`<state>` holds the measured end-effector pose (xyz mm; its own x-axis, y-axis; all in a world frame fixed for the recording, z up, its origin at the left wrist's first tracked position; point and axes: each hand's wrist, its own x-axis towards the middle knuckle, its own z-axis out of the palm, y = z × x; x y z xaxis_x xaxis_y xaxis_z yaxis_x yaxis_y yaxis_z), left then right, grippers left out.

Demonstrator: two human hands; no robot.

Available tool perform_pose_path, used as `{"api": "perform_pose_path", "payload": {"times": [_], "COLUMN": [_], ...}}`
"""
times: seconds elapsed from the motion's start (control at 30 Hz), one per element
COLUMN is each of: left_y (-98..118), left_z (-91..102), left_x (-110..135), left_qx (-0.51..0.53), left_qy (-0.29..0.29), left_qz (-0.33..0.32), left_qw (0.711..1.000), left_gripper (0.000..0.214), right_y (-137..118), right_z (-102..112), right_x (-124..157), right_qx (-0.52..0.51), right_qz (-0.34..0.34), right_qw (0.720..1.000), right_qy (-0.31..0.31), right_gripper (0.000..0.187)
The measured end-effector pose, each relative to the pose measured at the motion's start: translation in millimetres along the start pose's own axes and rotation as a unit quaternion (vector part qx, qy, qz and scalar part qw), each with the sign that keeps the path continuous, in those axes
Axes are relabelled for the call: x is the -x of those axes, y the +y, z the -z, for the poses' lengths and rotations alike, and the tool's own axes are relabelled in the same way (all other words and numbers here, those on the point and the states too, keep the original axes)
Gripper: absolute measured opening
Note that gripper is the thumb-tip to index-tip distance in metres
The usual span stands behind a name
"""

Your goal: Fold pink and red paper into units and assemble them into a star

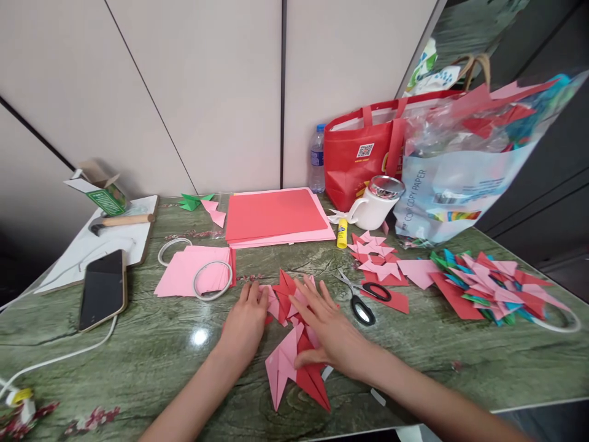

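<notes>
A wreath-like star of folded red and pink paper lies flat on the table in front of me. My left hand is at its left side, fingers curled together against a pink folded piece at the edge. Spread across the star's right side is my right hand, its fingers apart and its thumb stretched over the lower pieces; it hides much of the star's middle. Scissors with black handles lie just beyond my right hand, blades half apart. Pink paper squares sit in a stack left of the star.
White rings rest around the stack. Large red sheets lie behind. A glue stick, a white mug and a red bag stand back right. Folded pieces pile at right. A phone and hammer lie left.
</notes>
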<state>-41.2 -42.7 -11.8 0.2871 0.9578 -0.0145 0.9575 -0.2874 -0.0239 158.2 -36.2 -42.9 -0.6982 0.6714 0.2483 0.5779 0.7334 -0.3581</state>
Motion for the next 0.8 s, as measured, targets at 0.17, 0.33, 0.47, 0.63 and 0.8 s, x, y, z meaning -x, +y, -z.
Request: {"api": "perform_pose_path", "payload": {"times": [0.17,0.33,0.47,0.63,0.8], "left_y": [1.0,0.9,0.7,0.4,0.6], "left_z": [-0.8,-1.1,0.3,-3.5,-10.2], "left_x": [0.6,-0.8,-1.1,0.3,2.4], "left_qx": [0.017,0.015,0.004,0.024,0.071], "left_qy": [0.014,0.008,0.012,0.018,0.031], "left_qz": [0.0,0.002,0.003,0.005,0.004], "left_qw": [1.0,1.0,1.0,1.0,0.997], "left_gripper": [0.039,0.04,0.038,0.032,0.038], "right_y": [4.9,7.2,7.7,7.5,7.1], "right_z": [-12.1,-16.7,-18.1,-18.2,-17.1], "right_x": [4.7,5.5,6.3,6.5,6.1], "right_qx": [-0.012,-0.027,-0.032,-0.034,-0.039], "right_qz": [-0.014,-0.008,-0.008,-0.011,-0.015], "right_qw": [1.0,0.999,0.999,0.999,0.999], "right_qy": [0.003,0.024,0.035,0.034,0.026], "right_gripper": [0.094,0.092,0.09,0.09,0.088]}}
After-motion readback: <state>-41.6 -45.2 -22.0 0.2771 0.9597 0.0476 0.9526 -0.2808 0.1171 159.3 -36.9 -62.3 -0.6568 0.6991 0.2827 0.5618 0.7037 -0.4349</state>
